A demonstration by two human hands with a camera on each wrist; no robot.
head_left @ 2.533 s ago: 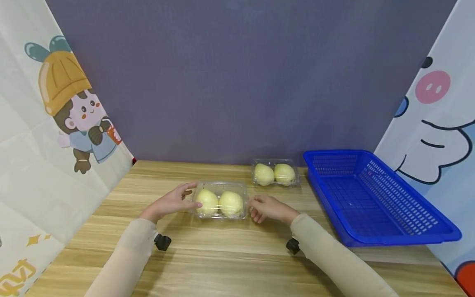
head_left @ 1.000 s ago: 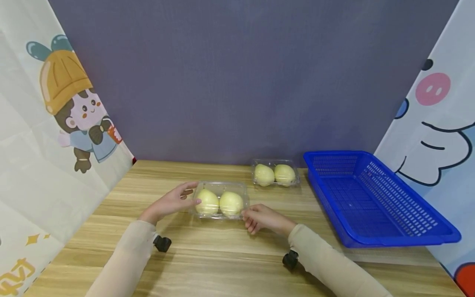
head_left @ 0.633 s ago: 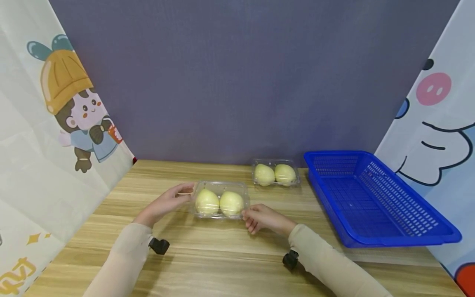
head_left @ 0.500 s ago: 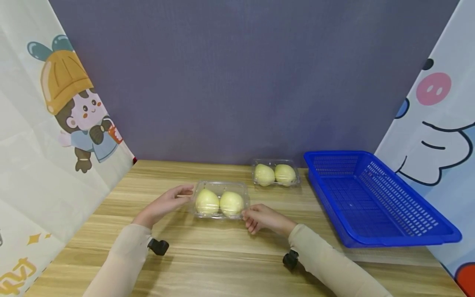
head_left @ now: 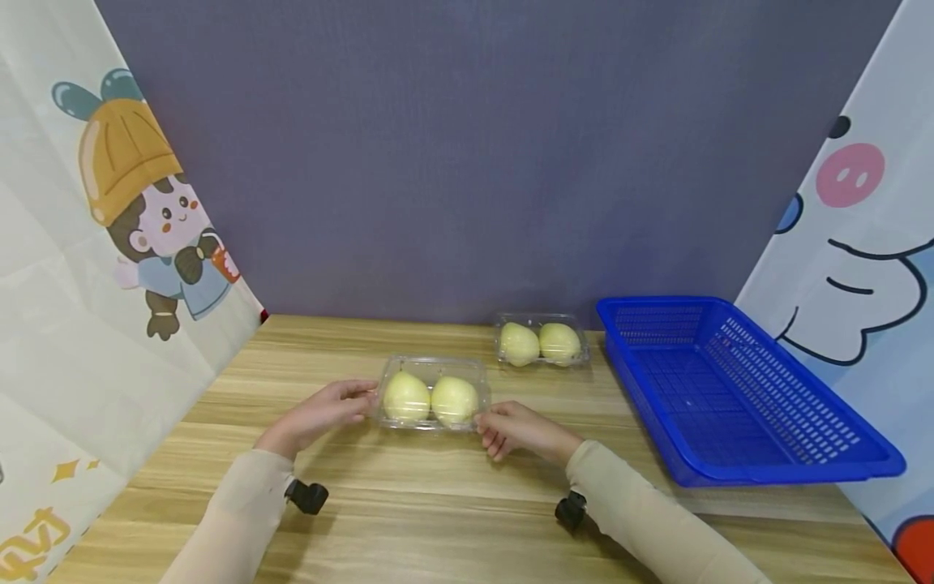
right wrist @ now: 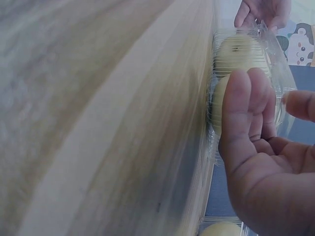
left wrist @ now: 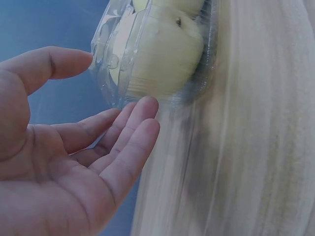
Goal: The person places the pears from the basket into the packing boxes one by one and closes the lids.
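A clear plastic clamshell box [head_left: 436, 367] with two pale yellow pears [head_left: 455, 401] stands on the wooden table, its lid down. At its left end is my left hand [head_left: 321, 415], fingers loosely bent and spread from the thumb. In the left wrist view the thumb tip is right at the box's edge and the fingertips are by its lower corner. My right hand [head_left: 525, 430] pinches the box's front right corner between thumb and curled fingers. The right wrist view shows the thumb tip at the rim, with the fingers covering part of the nearer pear.
A second clear box [head_left: 543, 319] with two pears stands at the back, near the dark backdrop [head_left: 467, 162]. To the right is a blue plastic basket [head_left: 722, 405] with perforated sides. Printed cloths [head_left: 66, 268] hang on both sides of the wooden table [head_left: 423, 519].
My left hand has drawn back from the box's top left side and come down nearer its front left corner. My right hand slid from the right end to the front right corner, then stayed.
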